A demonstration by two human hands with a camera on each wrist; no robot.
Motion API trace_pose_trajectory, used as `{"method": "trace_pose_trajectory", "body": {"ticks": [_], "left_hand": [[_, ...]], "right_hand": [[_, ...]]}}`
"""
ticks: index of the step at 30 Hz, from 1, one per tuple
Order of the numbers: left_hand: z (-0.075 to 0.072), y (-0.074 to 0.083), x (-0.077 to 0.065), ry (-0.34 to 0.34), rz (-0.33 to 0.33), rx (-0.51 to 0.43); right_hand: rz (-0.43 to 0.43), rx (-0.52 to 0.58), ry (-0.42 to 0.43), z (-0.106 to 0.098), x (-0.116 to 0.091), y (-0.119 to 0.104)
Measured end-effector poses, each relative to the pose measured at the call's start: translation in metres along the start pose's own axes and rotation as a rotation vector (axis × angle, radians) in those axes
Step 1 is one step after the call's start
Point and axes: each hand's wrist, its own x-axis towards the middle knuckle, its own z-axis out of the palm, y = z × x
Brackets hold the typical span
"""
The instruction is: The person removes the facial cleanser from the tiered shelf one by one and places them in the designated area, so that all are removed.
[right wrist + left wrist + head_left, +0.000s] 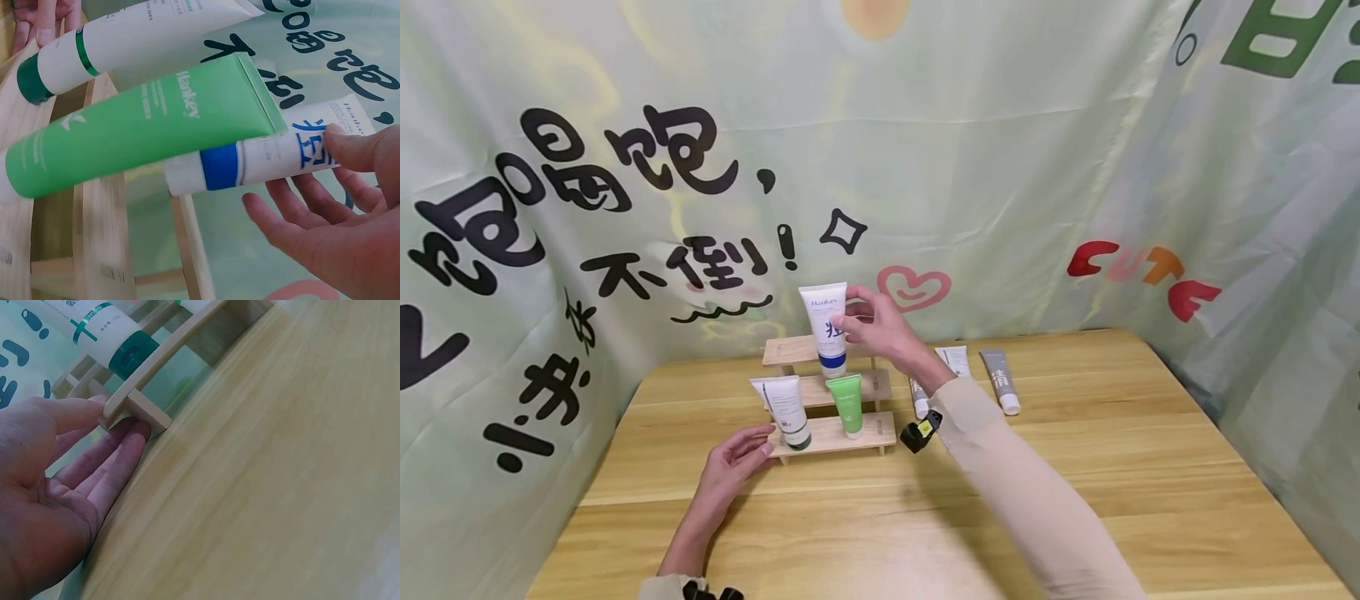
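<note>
My right hand (pixel 883 329) pinches a white squeeze tube (pixel 822 317) with blue lettering and a blue band. The tube is upright, cap down, over the upper steps of a three-step wooden display stand (pixel 876 432). In the right wrist view, the green tube (pixel 144 128) overlaps its cap end. My left hand (pixel 730 467) holds the left end of the lowest step, thumb at the top edge and fingers underneath, as the left wrist view shows. On that step stand a white tube with a dark green cap (pixel 786 408) and, to its right, the green tube (pixel 848 404).
On the wooden table (pixel 1075 483), right of the stand, lie a grey tube (pixel 998 375), a white tube (pixel 953 358) and another grey tube (pixel 919 400), the last two partly hidden by my right arm. A printed curtain (pixel 1000 167) hangs behind and at both sides.
</note>
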Motion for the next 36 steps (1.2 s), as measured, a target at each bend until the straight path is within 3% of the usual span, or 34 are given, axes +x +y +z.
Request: {"method": "trace_pose_trajectory", "body": {"ticks": [17,31,36], "left_hand": [[-0.002,0.0,0.0,-0.019,0.01,-0.011],[-0.001,0.0,0.0,-0.007,-0.017,0.022],[-0.002,0.0,0.0,-0.01,-0.004,0.015]], "right_hand": [[-0.158,-0.067,0.086,-0.018,-0.017,0.014],[-0.12,0.039,0.199,-0.028,-0.041,0.028],[-0.058,0.046,0.263,-0.031,-0.047,0.036]]}}
